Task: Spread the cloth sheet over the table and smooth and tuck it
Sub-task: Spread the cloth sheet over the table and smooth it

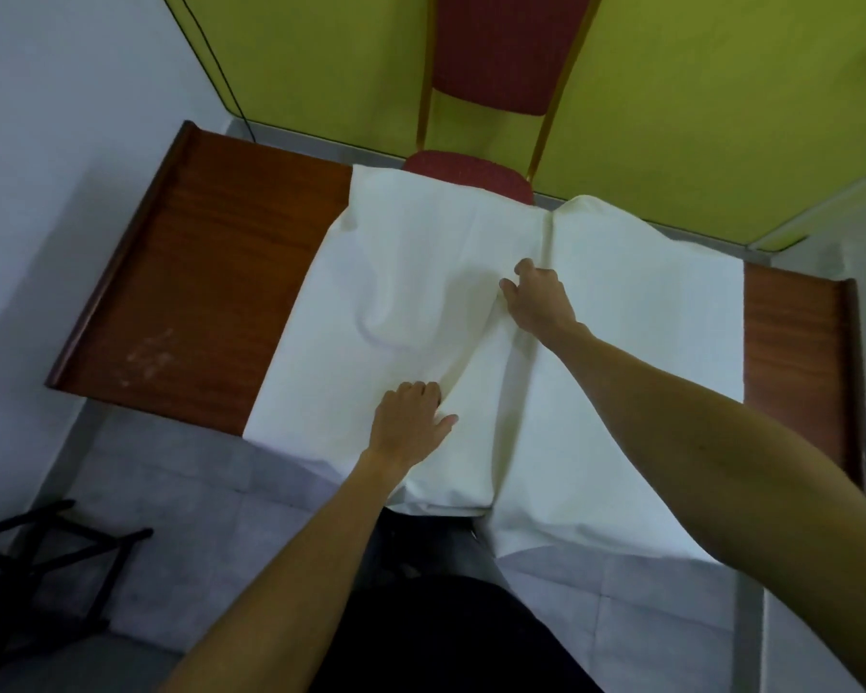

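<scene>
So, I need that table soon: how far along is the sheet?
Partway. The cloth sheet lies across the table's middle. Both the left hand and right hand grip a central fold. Bare table at both ends still needs covering, then smoothing and tucking.

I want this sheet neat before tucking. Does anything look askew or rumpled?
Yes. The cloth sheet is bunched into a ridge between the left hand and right hand, and bare table shows widely on the left, so it sits off-centre.
</scene>
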The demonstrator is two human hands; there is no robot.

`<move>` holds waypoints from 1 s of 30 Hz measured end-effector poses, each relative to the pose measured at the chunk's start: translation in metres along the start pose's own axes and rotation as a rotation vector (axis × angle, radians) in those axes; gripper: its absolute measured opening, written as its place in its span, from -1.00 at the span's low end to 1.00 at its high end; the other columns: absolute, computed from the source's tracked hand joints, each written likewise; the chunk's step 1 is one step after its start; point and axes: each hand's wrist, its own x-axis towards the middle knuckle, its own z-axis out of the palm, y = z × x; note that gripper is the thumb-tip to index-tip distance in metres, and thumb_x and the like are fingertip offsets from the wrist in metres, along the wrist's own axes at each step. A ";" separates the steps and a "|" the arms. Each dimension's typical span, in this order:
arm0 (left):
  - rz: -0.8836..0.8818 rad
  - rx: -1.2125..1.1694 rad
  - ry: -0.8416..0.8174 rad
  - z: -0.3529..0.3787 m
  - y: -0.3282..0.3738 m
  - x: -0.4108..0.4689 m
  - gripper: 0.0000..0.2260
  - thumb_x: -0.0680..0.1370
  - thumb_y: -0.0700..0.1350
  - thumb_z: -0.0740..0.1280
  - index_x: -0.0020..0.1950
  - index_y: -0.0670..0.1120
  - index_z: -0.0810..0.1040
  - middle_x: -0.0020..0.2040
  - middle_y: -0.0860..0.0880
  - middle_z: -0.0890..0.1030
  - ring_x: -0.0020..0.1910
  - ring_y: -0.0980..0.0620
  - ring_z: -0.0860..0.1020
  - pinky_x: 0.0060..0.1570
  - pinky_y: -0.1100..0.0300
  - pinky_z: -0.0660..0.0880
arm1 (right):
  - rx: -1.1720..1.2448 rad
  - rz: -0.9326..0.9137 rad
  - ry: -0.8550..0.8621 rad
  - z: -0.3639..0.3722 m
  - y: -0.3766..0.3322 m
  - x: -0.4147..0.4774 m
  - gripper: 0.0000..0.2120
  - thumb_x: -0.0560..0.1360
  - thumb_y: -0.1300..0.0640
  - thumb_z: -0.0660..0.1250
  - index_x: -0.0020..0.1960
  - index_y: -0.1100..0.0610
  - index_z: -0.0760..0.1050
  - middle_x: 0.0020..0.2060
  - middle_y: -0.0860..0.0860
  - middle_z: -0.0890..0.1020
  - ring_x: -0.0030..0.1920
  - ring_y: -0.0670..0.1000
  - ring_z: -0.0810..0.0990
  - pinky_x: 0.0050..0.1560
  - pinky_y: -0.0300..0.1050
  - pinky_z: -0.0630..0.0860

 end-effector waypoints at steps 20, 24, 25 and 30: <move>-0.028 0.116 0.426 -0.021 -0.013 -0.029 -0.59 0.71 0.07 0.04 -0.19 -0.08 0.48 -0.54 0.01 0.45 -0.66 -0.02 0.42 -0.69 0.19 0.38 | 0.187 -0.038 0.095 0.031 -0.031 0.027 -0.71 0.65 0.09 0.11 0.24 0.26 0.38 0.07 0.25 0.58 0.09 0.26 0.56 0.01 0.08 0.50; 0.002 0.127 0.433 -0.035 -0.021 -0.029 -0.58 0.71 0.08 0.04 -0.20 -0.09 0.47 -0.55 0.01 0.41 -0.68 0.00 0.38 -0.70 0.21 0.36 | 0.286 0.034 0.167 0.022 -0.043 0.036 -0.80 0.62 0.27 0.08 0.15 0.32 0.40 0.06 0.27 0.56 0.07 0.24 0.53 -0.08 0.00 0.41; 0.008 0.130 0.437 -0.042 -0.022 -0.028 -0.57 0.71 0.08 0.03 -0.21 -0.10 0.47 -0.55 0.01 0.41 -0.68 0.00 0.37 -0.71 0.22 0.35 | 0.281 0.028 0.175 0.019 -0.048 0.037 -0.80 0.60 0.30 0.08 0.13 0.33 0.41 0.07 0.27 0.55 0.08 0.23 0.52 -0.07 -0.02 0.38; 0.060 0.086 0.440 -0.077 -0.037 -0.021 -0.57 0.71 0.07 -0.01 -0.17 -0.12 0.47 -0.53 0.01 0.45 -0.68 0.02 0.34 -0.67 0.28 0.31 | 0.235 -0.087 0.212 -0.003 -0.086 0.042 -0.77 0.56 0.37 0.04 0.11 0.33 0.43 0.10 0.25 0.48 -0.06 0.12 0.39 -0.06 -0.03 0.33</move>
